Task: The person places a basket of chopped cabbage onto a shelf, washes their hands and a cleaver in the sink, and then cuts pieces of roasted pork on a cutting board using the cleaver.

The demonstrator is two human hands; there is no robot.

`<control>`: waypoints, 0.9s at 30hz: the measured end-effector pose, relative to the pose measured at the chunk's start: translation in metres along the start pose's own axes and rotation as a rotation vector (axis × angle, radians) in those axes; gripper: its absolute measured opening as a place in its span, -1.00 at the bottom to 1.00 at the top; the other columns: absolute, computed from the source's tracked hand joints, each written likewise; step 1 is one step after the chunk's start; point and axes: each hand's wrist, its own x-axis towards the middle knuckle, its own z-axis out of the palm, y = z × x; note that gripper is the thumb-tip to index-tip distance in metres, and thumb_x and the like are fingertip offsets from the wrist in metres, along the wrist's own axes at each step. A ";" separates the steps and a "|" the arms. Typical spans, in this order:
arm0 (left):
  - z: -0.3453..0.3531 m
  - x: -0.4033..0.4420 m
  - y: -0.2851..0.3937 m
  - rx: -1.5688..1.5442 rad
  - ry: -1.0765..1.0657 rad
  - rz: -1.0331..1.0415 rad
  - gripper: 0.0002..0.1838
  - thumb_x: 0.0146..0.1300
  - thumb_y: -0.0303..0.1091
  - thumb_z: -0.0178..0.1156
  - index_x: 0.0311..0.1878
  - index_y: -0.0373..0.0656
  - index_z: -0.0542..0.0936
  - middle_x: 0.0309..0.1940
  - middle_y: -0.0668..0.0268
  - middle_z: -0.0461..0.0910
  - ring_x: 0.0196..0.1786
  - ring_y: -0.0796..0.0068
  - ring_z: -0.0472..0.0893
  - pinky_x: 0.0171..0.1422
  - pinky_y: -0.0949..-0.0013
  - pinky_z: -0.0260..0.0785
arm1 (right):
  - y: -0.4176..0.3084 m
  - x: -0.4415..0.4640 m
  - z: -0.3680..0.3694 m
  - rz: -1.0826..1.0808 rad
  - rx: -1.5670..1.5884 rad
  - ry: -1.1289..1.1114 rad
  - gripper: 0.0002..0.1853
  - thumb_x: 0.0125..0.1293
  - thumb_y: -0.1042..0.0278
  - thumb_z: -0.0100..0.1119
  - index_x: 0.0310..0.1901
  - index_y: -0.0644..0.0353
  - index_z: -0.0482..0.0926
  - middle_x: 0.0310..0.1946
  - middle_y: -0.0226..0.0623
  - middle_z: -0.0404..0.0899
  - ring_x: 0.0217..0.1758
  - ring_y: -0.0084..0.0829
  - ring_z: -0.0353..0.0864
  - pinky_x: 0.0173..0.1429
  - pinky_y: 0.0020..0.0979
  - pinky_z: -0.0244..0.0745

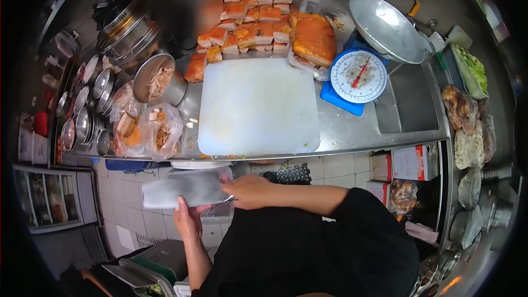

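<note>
Gripping the cleaver (181,190), the right hand (254,192) should hold firm; the left hand (190,220), pinching its blade, must avoid the edge.

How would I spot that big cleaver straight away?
Find the large white cutting board on the steel counter. Below it in the view, the cleaver is gripped at one end by the right hand, with the left hand touching it. Its broad, grey blade sets it apart from the white board.
</note>
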 end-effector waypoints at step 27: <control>0.516 0.314 -0.109 1.134 -0.415 0.128 -0.09 0.14 0.46 0.26 -0.02 -0.41 0.69 -0.06 -0.09 0.70 -0.06 0.16 0.73 -0.16 0.12 0.59 | 0.073 -0.322 -0.062 0.958 0.708 0.712 -0.68 0.30 0.20 0.32 0.00 0.19 0.62 -0.48 -0.28 0.67 -0.47 -0.46 0.65 -0.33 -0.36 0.53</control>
